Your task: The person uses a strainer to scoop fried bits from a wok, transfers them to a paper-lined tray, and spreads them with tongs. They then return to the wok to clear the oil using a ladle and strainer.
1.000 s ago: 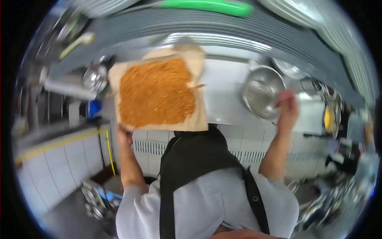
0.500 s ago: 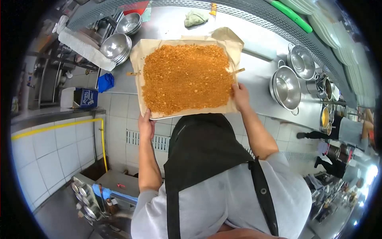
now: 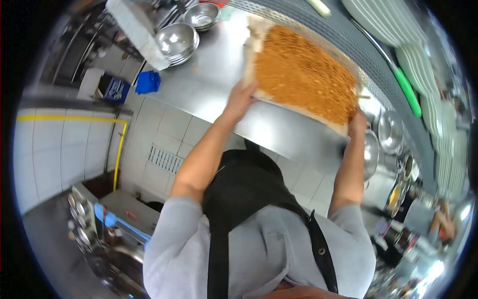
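Orange-brown crumbs [image 3: 303, 74] cover a shallow rectangular tray lined with brown baking paper [image 3: 252, 57]. I hold the tray tilted in view, over the far right part of the steel table. My left hand [image 3: 242, 99] is closed on its near left corner, with the thumb by the paper. At the near right corner my right hand [image 3: 357, 122] grips the edge, its fingers partly hidden. The tray's underside is out of sight.
Stacked steel bowls [image 3: 178, 42] and a blue cloth-like item [image 3: 148, 81] sit on the table [image 3: 199, 89] at left. Colanders [image 3: 390, 130] stand at right. Overhead, a mesh shelf carries plates [image 3: 420, 89] and a green-handled tool [image 3: 407, 92]. Another person [image 3: 420, 217] is at far right.
Both hands have carried the tray away from my body and to the right, over the table, turning it clockwise in view. My head view has shifted as well.
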### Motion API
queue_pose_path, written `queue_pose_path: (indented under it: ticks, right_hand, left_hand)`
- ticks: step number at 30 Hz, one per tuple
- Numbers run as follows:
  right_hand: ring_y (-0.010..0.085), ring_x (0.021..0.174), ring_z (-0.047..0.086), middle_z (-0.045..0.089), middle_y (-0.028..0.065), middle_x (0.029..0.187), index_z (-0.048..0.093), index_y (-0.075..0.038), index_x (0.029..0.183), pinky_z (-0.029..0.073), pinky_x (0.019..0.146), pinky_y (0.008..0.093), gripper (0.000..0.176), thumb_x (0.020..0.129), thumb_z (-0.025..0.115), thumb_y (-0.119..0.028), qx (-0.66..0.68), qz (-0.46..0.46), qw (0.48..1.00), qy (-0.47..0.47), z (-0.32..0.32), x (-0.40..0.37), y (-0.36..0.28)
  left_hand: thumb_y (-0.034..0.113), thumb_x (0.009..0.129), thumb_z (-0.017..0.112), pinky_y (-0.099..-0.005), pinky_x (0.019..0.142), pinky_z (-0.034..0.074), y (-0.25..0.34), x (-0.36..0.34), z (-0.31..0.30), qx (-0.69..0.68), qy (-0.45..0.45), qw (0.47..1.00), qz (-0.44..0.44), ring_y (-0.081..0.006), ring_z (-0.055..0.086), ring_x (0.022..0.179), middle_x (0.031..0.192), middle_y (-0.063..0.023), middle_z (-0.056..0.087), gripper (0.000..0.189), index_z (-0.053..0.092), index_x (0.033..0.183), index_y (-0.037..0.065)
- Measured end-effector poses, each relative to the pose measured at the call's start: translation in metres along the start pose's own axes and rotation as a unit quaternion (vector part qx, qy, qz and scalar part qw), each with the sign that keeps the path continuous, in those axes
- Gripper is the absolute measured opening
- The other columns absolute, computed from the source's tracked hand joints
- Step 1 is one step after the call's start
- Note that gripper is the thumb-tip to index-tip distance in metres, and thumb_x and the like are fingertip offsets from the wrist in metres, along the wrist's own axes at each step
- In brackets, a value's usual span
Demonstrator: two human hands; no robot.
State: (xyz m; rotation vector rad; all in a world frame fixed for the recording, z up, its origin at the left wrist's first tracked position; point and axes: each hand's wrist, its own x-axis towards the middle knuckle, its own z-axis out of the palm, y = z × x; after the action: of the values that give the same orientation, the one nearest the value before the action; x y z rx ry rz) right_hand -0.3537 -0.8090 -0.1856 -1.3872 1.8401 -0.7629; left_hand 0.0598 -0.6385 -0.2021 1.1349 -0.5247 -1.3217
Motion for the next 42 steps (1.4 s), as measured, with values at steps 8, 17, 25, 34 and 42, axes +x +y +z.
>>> queue_pose_path:
  ticks: [8,17,25,34,42]
  right_hand:
    - [0.0265,0.102,0.069,0.072,0.0149,0.115,0.068,-0.007,0.124,0.054,0.088,0.0388,0.029,0.096,0.066,-0.015,-0.663,-0.223,0.714,-0.016,-0.048,0.147,0.057]
    - [0.0255,0.106,0.069,0.070,0.0122,0.120,0.067,-0.005,0.125,0.055,0.092,0.0366,0.032,0.096,0.068,-0.016,-0.240,-0.393,0.872,0.165,0.027,0.104,-0.016]
    - [0.0328,0.117,0.064,0.066,0.0163,0.127,0.066,-0.005,0.126,0.052,0.100,0.0404,0.034,0.093,0.065,-0.012,0.002,-0.509,0.800,-0.319,0.355,-0.099,-0.170]
    - [0.0367,0.123,0.059,0.065,0.0192,0.130,0.068,-0.001,0.121,0.046,0.108,0.0431,0.031,0.096,0.059,-0.016,-0.033,-0.543,0.792,-0.278,0.512,-0.180,-0.186]
    - [0.0339,0.100,0.069,0.074,0.0143,0.103,0.073,-0.006,0.092,0.054,0.094,0.0432,0.019,0.090,0.063,-0.022,0.133,-0.404,0.812,-0.399,0.440,-0.314,-0.162]
  left_hand:
    - [0.025,0.104,0.056,-0.0380,0.080,0.063,-0.048,0.154,0.099,-0.050,-0.034,0.998,-0.001,-0.0231,0.069,0.102,0.118,-0.0150,0.066,0.040,0.053,0.134,-0.002]
    - [0.040,0.096,0.067,-0.0381,0.082,0.057,-0.058,0.152,0.053,0.327,0.076,0.940,0.059,-0.0263,0.071,0.096,0.104,-0.0184,0.071,0.055,0.058,0.127,-0.003]
    - [0.020,0.104,0.057,-0.0304,0.081,0.055,-0.063,-0.091,-0.134,0.046,0.438,0.894,0.086,-0.0172,0.067,0.089,0.100,-0.0081,0.070,0.023,0.065,0.115,0.001]
    - [0.032,0.111,0.037,-0.0436,0.119,0.034,-0.046,-0.063,-0.229,-0.309,0.382,0.865,0.104,-0.0306,0.044,0.140,0.152,-0.0207,0.044,0.053,0.040,0.148,-0.007]
    - [0.028,0.105,0.042,-0.0431,0.110,0.048,-0.078,-0.079,-0.275,-0.430,0.110,0.894,0.061,-0.0309,0.056,0.128,0.136,-0.0196,0.058,0.044,0.052,0.136,-0.002]
